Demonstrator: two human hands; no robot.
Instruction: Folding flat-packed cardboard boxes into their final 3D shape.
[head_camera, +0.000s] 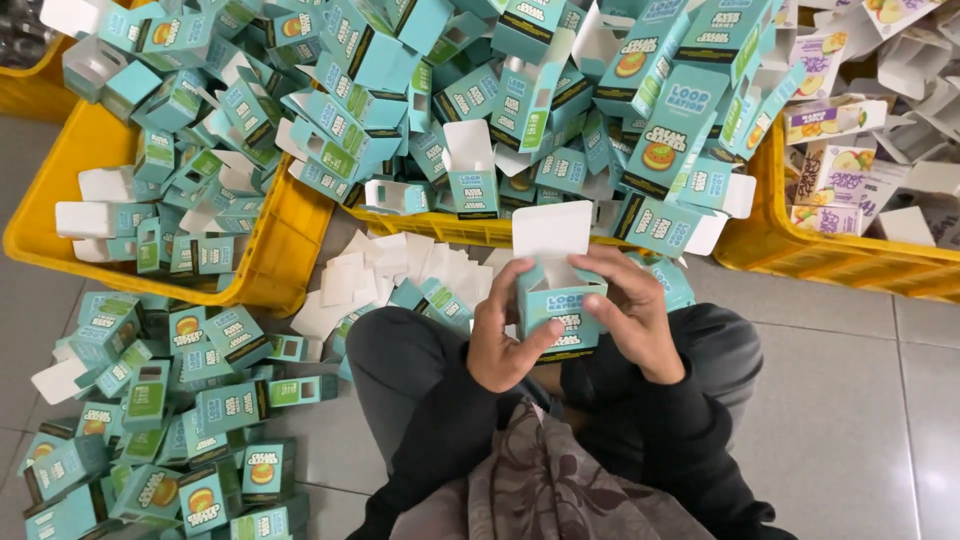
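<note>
I hold a small teal cardboard box (556, 308) upright above my lap, its white lid flap standing open at the top. My left hand (503, 335) grips its left side, thumb across the front face. My right hand (628, 310) clasps the right side, with fingers curled over the top edge by the open mouth. The box's inside is hidden. Both my arms are in dark sleeves.
A yellow crate (60, 235) at left and another (440, 228) in front overflow with teal boxes. A third yellow crate (850, 262) at right holds white and purple boxes. Folded teal boxes (170, 420) pile on the grey tiled floor at left. Flat white cards (400, 265) lie ahead.
</note>
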